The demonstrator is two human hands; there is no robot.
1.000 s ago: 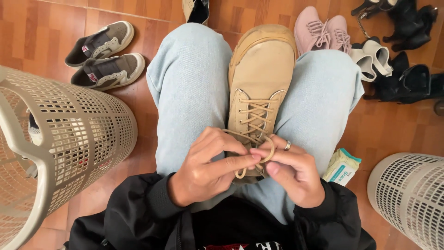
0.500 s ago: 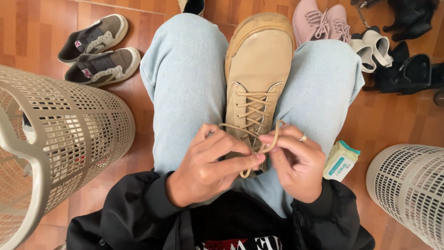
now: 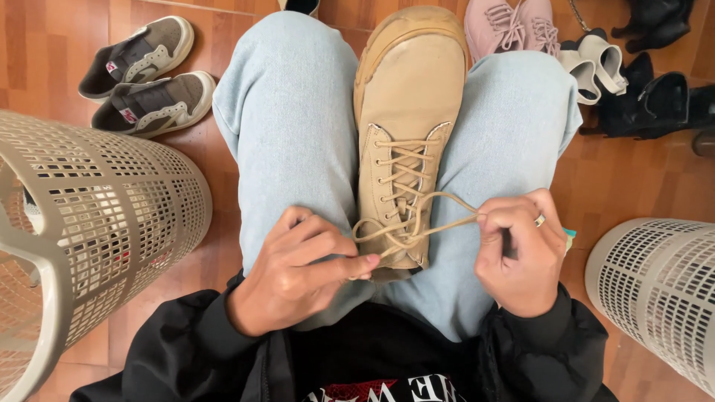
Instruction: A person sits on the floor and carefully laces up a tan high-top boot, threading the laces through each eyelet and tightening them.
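The two hands have drawn apart since a moment ago, pulling the tan laces [image 3: 417, 223] out sideways where before they were bunched together over the knot. The laces belong to a tan lace-up boot [image 3: 406, 126] that rests between the person's knees, toe pointing away, on light blue jeans [image 3: 290, 126]. The left hand [image 3: 298, 279] pinches one loop between thumb and forefinger just beside the boot's tongue, the other fingers curled in. The right hand [image 3: 521, 253], a ring on one finger, is closed in a fist around the other lace end, held off to the boot's right side. Black jacket sleeves [image 3: 186, 350] cover both wrists. On the reddish wooden floor [image 3: 45, 45], a pair of grey sneakers [image 3: 145, 74] sits to the left, pink sneakers [image 3: 514, 26], white sandals [image 3: 596, 63] and black boots [image 3: 655, 89] to the right. Perforated plastic laundry baskets stand on either side: a beige one [image 3: 97, 223] at left, a white one [image 3: 663, 290] at right.
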